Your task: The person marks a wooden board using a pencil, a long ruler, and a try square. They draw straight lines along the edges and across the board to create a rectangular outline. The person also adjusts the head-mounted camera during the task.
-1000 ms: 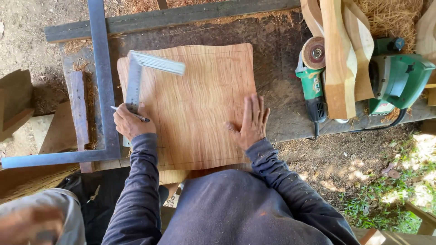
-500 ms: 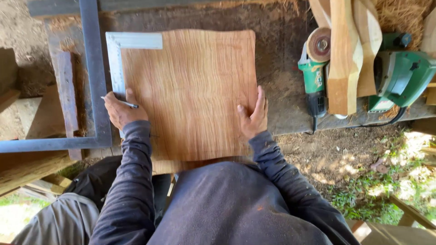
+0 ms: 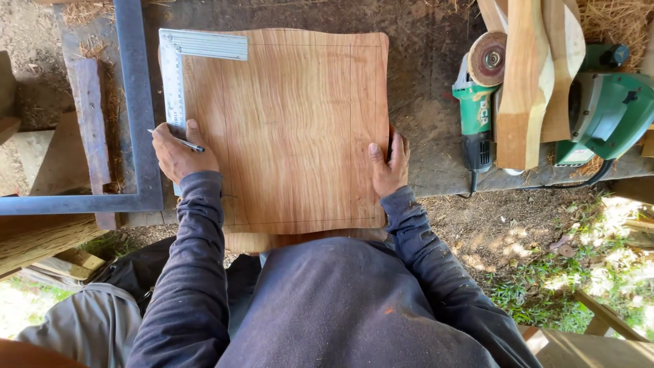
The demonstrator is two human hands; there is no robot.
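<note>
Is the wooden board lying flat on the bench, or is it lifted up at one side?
Flat. The wooden board lies face up on the bench; the right hand grips its right edge, and the metal square rests along its left edge.

We see a square wooden board (image 3: 293, 129) lying flat on the table (image 3: 422, 102), thin pencil lines running along its edges. A metal framing square (image 3: 178, 65) rests on the board's far left corner, one leg along the far edge, the other down the left edge. Our left hand (image 3: 178, 153) presses on that leg and holds a pencil (image 3: 180, 142). Our right hand (image 3: 388, 163) grips the board's right edge near the near corner. To the right lie a green angle grinder (image 3: 477, 102), curved wooden pieces (image 3: 528, 75) and a green power saw (image 3: 606, 109).
</note>
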